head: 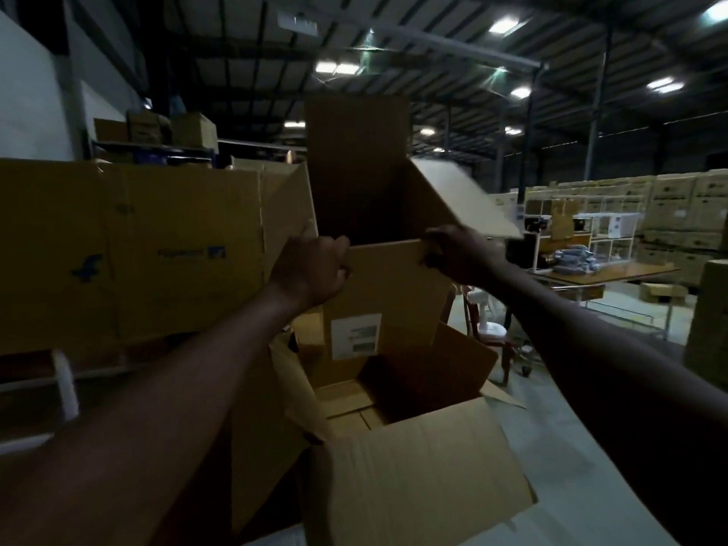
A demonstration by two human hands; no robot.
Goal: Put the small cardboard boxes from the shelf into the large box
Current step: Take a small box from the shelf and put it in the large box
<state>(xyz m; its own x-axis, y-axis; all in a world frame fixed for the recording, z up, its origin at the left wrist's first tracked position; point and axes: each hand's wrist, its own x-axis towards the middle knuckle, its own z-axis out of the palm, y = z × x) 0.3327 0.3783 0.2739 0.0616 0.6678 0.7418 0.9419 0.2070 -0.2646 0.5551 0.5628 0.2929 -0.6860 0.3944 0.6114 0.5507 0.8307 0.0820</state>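
Both hands are up at chest height, each clamped on the near top edge of an open small box (384, 285). The left hand (311, 271) is curled over the left end of that edge, fingers hooked inside. The right hand (453, 254) pinches the right end, thumb on the outer face. Neither is nearer than the other; they share the load evenly, one at each corner.

The small box hangs upright, flaps spread open above, its long axis running up and down, a white label (356, 336) on the face turned to the person. Straight below it sits the large box (409, 463), mouth open, flaps splayed outward, with what looks like another carton already lying in the bottom. The small box's lower end seems to be just at or past the far rim, so the drop is nearly vertical, perhaps a little toward the person.

To the left stands a stack of cartons (130, 254) on the shelf (65, 384).
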